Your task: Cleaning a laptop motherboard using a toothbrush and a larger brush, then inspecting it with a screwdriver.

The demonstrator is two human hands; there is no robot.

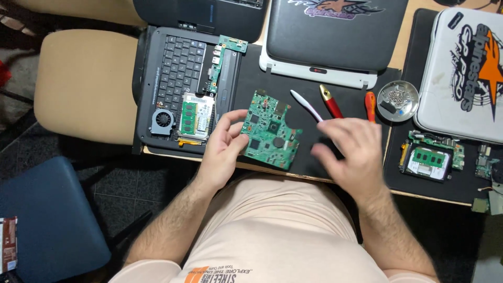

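My left hand (222,147) grips the left edge of a green circuit board (270,131), which rests tilted on a black mat (251,78). Thumb and fingers pinch the board's near-left corner. My right hand (351,152) hovers blurred over the mat just right of the board, fingers spread, holding nothing. Beyond it lie a white plastic pry tool (306,105) and two screwdrivers, one with a red and gold handle (331,102), one orange (370,105).
An opened laptop base (181,84) with keyboard, fan and green memory card lies left of the mat. Closed laptops lie at the back and right. A round metal dish (398,100) holds screws. More boards (432,157) sit at right. A beige chair (84,84) stands left.
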